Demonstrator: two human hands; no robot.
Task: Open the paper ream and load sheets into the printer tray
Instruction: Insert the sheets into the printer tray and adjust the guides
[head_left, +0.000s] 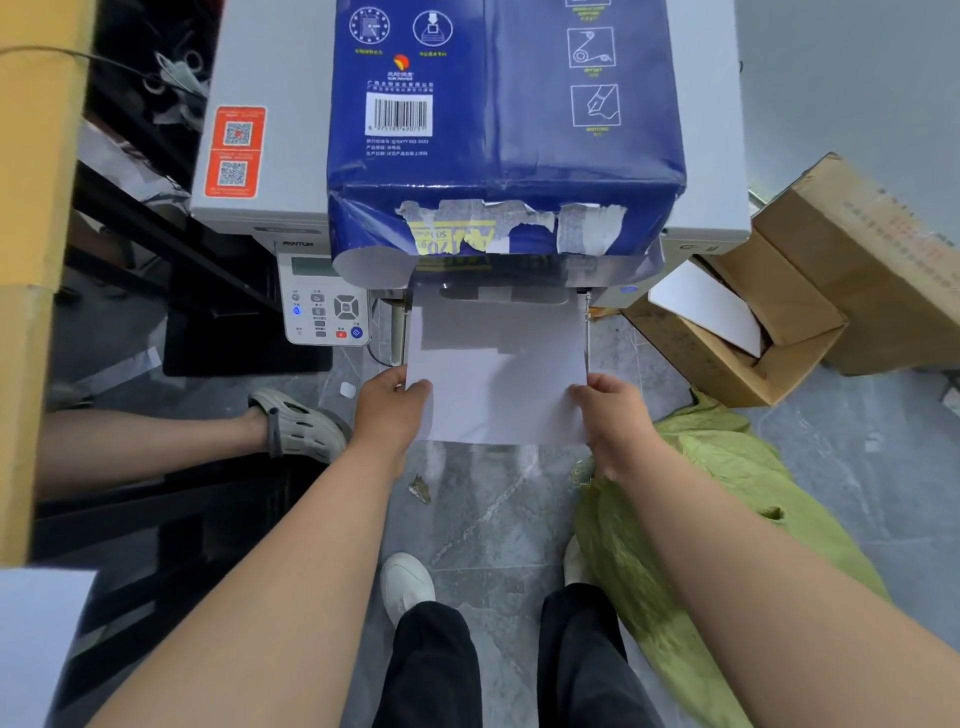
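A blue paper ream (504, 130) lies on top of the grey printer (260, 130), its near end torn open with loose wrapper flaps. Below it, a stack of white sheets (498, 384) sticks out of the printer's front, its far end under the ream's shadow. My left hand (389, 410) grips the stack's near left corner, thumb on top. My right hand (613, 415) grips the near right corner the same way. The tray itself is mostly hidden by the sheets.
The printer's control panel (327, 306) sits left of the sheets. An open cardboard box (753, 332) with white paper inside stands at the right, a green bag (701, 493) on the floor beside my legs. Another person's leg and grey sandal (301, 426) are at the left.
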